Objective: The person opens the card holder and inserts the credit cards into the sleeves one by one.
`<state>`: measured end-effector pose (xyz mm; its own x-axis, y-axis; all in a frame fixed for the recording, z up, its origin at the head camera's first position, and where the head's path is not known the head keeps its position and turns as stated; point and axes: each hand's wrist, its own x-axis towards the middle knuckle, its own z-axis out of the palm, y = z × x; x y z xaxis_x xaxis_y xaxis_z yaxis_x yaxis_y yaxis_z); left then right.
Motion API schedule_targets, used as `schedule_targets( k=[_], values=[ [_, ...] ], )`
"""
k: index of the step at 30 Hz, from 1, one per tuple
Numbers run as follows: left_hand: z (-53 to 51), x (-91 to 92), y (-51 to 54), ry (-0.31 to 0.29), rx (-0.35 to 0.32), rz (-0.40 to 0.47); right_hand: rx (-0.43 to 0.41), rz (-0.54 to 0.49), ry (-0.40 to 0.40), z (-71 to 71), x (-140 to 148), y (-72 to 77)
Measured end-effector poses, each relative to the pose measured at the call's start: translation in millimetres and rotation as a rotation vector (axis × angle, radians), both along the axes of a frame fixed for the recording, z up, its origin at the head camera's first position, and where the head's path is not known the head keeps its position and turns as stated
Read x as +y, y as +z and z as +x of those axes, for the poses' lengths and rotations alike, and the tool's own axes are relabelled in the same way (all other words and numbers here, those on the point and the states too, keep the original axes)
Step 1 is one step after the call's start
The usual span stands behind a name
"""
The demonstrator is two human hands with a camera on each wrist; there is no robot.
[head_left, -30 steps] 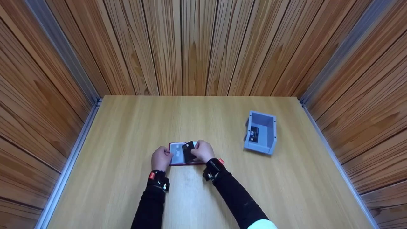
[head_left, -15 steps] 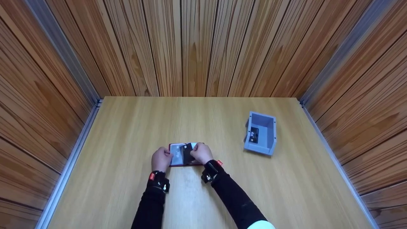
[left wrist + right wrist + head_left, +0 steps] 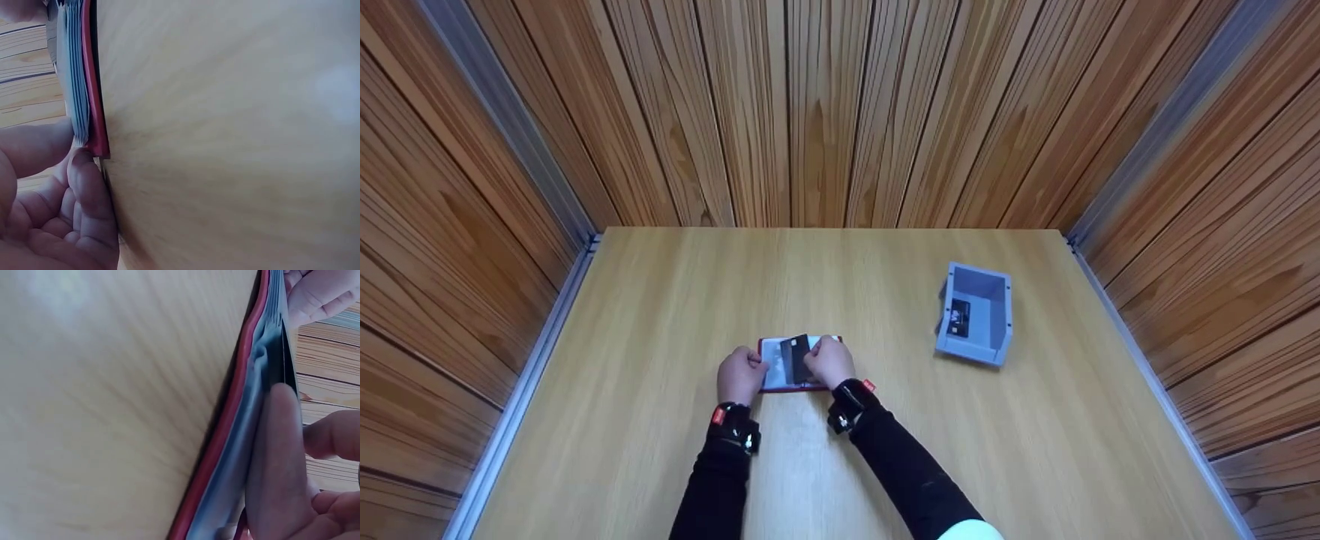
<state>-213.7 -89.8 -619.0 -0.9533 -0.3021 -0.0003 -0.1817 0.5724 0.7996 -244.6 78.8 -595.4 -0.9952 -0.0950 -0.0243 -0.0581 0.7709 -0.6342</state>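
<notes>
A red card holder (image 3: 780, 390) lies open on the table, with a stack of clear plastic sleeves (image 3: 74, 73) inside. At its left edge, my left hand (image 3: 740, 375) pinches the sleeves between thumb and fingers. My right hand (image 3: 832, 361) pinches a black card (image 3: 797, 360) by its right side. The card lies tilted over the holder's middle, and its left part looks greyer, as if under a clear sleeve. In the right wrist view, the card's dark edge (image 3: 287, 354) stands against the sleeves beyond the thumb. How deep it sits is hidden.
A grey-blue bin (image 3: 973, 352) stands to the right on the wooden table (image 3: 870, 277). Another black card (image 3: 958, 318) leans or lies along the bin's left inner side. Wood-panelled walls (image 3: 817, 112) enclose the table at the back and both sides.
My right hand has shifted slightly left with the black card, which now lies further left over the sleeves. My left hand has stayed in place at the holder's left edge.
</notes>
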Motion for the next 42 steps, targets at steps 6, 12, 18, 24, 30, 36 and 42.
schedule_targets(
  k=[6,12,18,24,30,36,42],
  values=[
    [-0.4,-0.3,-0.3,-0.002,-0.032,-0.002,0.000,0.045,0.011,1.4,-3,1.1],
    [0.2,-0.6,-0.2,-0.011,-0.028,-0.015,-0.003,0.051,0.021,3.3,-5,1.0],
    [0.1,-1.3,0.2,-0.011,-0.023,-0.015,-0.013,0.035,0.021,2.8,-8,-0.7],
    [0.6,-0.3,2.0,-0.007,-0.014,-0.024,0.001,0.032,0.014,2.4,-10,-2.4],
    [-0.1,-0.8,2.0,-0.016,-0.005,-0.009,-0.052,0.012,0.011,1.9,-14,-0.2],
    [-1.2,-0.3,2.2,-0.006,-0.034,0.011,-0.043,0.026,0.032,2.5,-16,0.5],
    [-1.2,0.2,1.6,-0.003,-0.031,0.014,-0.014,0.021,0.049,3.9,-17,-0.9]
  ],
)
